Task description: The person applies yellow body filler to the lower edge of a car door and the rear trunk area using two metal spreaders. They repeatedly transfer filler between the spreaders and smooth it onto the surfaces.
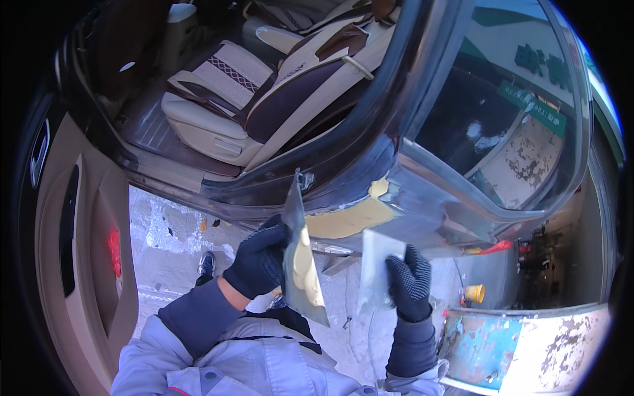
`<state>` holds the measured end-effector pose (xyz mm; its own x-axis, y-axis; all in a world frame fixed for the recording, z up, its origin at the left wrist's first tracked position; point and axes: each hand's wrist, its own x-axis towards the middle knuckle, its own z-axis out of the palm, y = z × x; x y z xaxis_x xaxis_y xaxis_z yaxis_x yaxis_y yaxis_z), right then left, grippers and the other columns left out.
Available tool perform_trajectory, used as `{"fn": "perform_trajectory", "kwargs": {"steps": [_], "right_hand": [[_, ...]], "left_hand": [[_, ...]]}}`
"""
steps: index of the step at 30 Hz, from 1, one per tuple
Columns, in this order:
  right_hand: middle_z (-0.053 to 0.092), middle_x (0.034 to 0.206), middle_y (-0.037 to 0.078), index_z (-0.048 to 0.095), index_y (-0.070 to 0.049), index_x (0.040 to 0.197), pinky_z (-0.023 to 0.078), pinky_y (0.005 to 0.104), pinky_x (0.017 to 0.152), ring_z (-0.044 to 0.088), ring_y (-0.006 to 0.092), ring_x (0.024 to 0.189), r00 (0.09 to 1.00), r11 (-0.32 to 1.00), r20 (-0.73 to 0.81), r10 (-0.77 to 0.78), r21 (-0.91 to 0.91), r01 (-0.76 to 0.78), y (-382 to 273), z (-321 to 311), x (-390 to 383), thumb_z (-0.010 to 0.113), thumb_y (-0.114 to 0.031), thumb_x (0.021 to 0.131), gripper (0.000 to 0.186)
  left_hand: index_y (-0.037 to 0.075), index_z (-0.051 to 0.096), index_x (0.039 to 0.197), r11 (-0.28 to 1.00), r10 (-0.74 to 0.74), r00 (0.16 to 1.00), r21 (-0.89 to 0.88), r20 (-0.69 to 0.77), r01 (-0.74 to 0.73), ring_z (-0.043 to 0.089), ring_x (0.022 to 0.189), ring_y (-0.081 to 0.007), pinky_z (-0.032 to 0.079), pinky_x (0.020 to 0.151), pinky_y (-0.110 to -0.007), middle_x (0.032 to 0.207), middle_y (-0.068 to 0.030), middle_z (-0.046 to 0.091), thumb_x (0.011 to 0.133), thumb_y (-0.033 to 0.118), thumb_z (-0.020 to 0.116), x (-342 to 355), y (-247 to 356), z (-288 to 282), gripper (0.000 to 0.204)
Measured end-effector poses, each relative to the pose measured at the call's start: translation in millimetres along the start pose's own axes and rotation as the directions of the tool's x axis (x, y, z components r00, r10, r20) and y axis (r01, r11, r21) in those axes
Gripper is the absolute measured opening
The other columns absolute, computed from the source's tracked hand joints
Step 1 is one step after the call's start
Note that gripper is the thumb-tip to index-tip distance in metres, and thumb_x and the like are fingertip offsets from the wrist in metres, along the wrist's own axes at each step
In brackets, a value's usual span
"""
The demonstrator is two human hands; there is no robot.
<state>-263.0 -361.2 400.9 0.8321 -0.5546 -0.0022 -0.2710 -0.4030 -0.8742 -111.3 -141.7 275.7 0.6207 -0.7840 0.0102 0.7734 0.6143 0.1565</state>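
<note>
My left hand [259, 257], in a dark glove, grips a thin grey board [297, 218] held on edge, with a mound of pale yellow body filler [305, 267] on its right face. My gloved right hand [409, 282] holds a flat translucent spreader [381, 264], tilted upright and apart from the board. Just beyond both hands is the car's rear side panel [436, 211]. A broad patch of the same yellow filler [350, 221] covers its lower part, with a smaller blob at the patch's upper right end.
An open car door [89, 264] stands on the left, beside the beige seat [211, 125] inside the car. To the right are a yellow container [474, 294] on the ground and a worn blue and white drum-like object [482, 346]. A shoe [207, 264] shows on the concrete.
</note>
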Motion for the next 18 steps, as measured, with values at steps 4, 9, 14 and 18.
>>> {"fn": "perform_trajectory", "kwargs": {"steps": [4,9,14,18], "right_hand": [[0.069,0.08,0.018,0.067,0.004,0.095,0.051,0.034,0.062,0.066,0.0225,0.063,0.948,0.838,-0.229,-0.222,-0.541,0.066,-30,24,17,0.064,-0.007,0.096,0.011],[0.066,0.077,0.017,0.068,0.001,0.093,0.052,0.0385,0.062,0.065,0.0303,0.065,0.912,0.574,-0.196,-0.359,-0.818,0.05,-50,41,39,0.065,-0.009,0.094,0.01],[0.065,0.08,0.017,0.068,-0.001,0.093,0.053,0.0422,0.064,0.065,0.034,0.071,0.909,0.393,-0.148,-0.388,-0.919,0.018,-56,42,57,0.067,-0.012,0.092,0.011],[0.065,0.079,0.016,0.068,-0.001,0.092,0.054,0.041,0.065,0.065,0.0333,0.07,0.901,0.33,-0.123,-0.416,-0.944,0.024,-54,43,64,0.067,-0.011,0.092,0.011]], "left_hand": [[0.004,0.058,0.126,0.979,-0.187,0.98,-0.092,-0.073,0.18,0.064,0.108,-0.0201,0.052,0.096,-0.036,0.119,-0.01,0.064,0.101,0.01,0.053,14,56,-27,0.027],[0.006,0.058,0.127,0.929,-0.369,0.918,-0.102,-0.147,0.357,0.064,0.111,-0.0234,0.052,0.1,-0.039,0.118,-0.0107,0.066,0.101,0.014,0.051,32,65,-47,0.028],[0.005,0.059,0.124,0.853,-0.507,0.853,-0.216,-0.127,0.475,0.063,0.109,-0.021,0.051,0.098,-0.036,0.116,-0.0091,0.065,0.101,0.012,0.055,36,61,-60,0.025],[0.005,0.06,0.121,0.828,-0.552,0.82,-0.212,-0.153,0.518,0.063,0.103,-0.0191,0.051,0.093,-0.035,0.11,-0.0079,0.065,0.1,0.012,0.056,37,59,-67,0.022]]}}
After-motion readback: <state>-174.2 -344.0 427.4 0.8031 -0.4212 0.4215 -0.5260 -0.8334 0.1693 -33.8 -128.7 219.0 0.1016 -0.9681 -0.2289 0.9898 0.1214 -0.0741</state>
